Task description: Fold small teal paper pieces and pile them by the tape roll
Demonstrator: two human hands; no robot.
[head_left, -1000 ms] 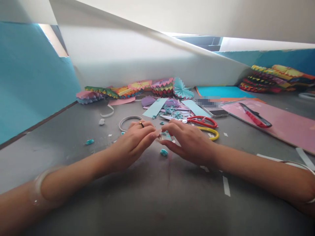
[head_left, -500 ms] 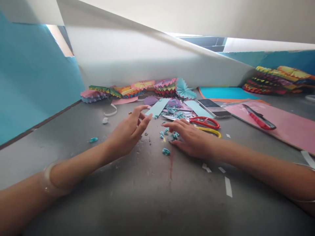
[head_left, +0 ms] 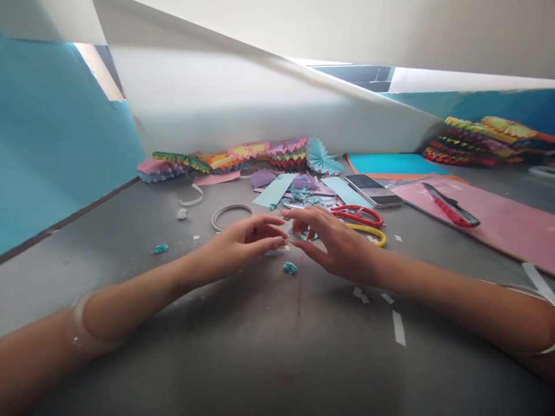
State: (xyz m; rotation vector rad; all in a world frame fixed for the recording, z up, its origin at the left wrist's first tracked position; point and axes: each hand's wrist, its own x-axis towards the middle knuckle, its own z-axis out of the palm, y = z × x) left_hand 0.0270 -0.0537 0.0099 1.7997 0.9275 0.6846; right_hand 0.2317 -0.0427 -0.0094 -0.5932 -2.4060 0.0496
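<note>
Near one pale ring [head_left: 214, 219], two hands [head_left: 243, 241] [head_left: 337, 244] curl loosely — grasping (or not), I can't tell.

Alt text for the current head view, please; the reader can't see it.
A person's left hand and right hand nearly meet over a grey table scattered with paper scraps; anything held is too small to tell. Beyond lie red-handled scissors, a phone and pale teal strips, with folded paper rosettes along the back.

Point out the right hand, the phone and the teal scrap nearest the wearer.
Right hand [head_left: 342, 244]: head view, back of the hand.
Phone [head_left: 373, 190]: head view, middle of its upper face.
Teal scrap [head_left: 290, 268]: head view, middle of its top.
</note>
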